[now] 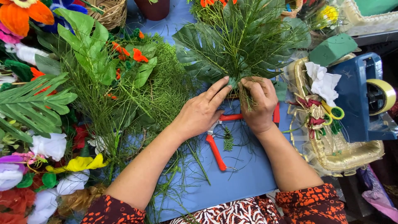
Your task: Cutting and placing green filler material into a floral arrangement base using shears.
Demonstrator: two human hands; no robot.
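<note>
Nearest the person, on the blue table (248, 178), orange-handled pruners (216, 151) lie loose under the wrists. Just beyond, the right hand (257, 105) is clenched round the stem base of the leaf bundle (240, 41), while the left hand (203, 110) presses open fingers against that base. From both hands the bundle fans straight away, its long axis pointing forward.

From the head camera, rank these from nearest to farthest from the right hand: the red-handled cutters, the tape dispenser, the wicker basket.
From the right hand:
1. Red-handled cutters, on the blue table just below and left of it.
2. Tape dispenser, at the right edge.
3. Wicker basket, far at the top left.
</note>
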